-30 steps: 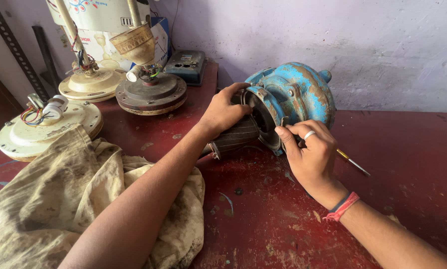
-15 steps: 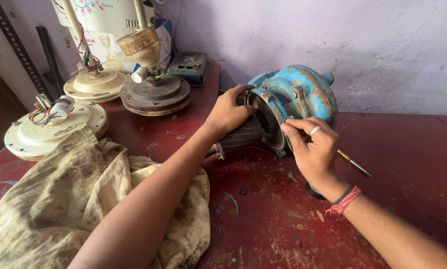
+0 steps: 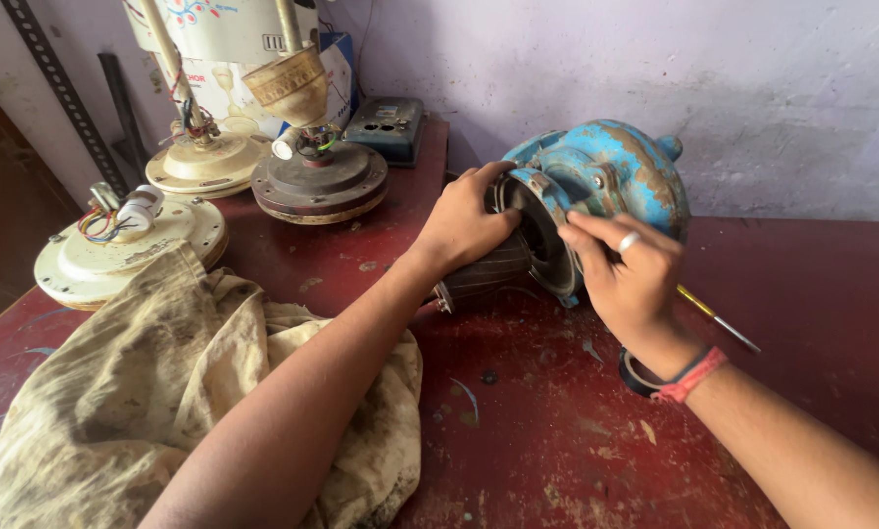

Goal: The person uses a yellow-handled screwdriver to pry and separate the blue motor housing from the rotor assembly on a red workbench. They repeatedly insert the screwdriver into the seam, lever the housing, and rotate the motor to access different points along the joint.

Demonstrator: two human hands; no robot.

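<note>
Barely shifted since before, left hand grips blue pump motor at its open end; right hand, pinching screwdriver, presses the rim, axis lying left-right.

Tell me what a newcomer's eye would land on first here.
First, the rusty blue motor housing at the back of the red table, gripped by the left hand and right hand. Then the stained cloth heaped front left, and the cream fan motor behind it.

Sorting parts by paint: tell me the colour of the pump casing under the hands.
Blue, with rusty worn patches on the pump casing; shown in the head view.
</note>
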